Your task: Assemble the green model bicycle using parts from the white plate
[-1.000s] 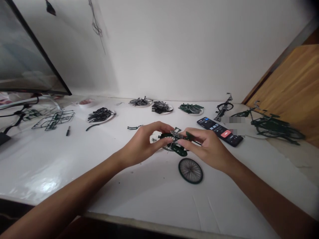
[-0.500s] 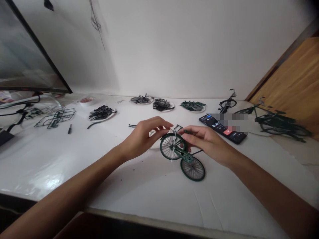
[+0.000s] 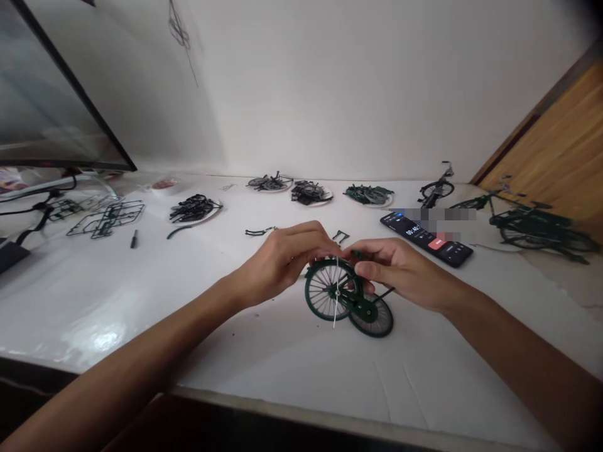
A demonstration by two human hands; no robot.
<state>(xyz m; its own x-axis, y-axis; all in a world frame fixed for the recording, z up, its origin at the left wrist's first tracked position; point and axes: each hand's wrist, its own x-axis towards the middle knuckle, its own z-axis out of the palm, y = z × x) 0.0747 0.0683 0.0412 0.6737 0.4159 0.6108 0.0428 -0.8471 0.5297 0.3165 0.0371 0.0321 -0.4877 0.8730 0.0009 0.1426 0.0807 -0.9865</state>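
Green plastic makes up the small model bicycle [image 3: 346,295] standing on the white table [image 3: 141,301], near its front edge. The left hand [image 3: 282,260] curls over the top of the front wheel [image 3: 326,290], fingertips pinched on the frame there. The right hand [image 3: 400,270] grips the frame from the other side, above the rear wheel [image 3: 374,317]. Just beyond lies a phone [image 3: 426,237] with its screen lit. Farther back sit plates of loose parts [image 3: 193,210], and a finished green bicycle [image 3: 532,223] stands to the right.

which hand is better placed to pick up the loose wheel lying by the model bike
Probably the right hand: the loose wheel lies just below it, while the left hand pinches the top of the model bike farther away.
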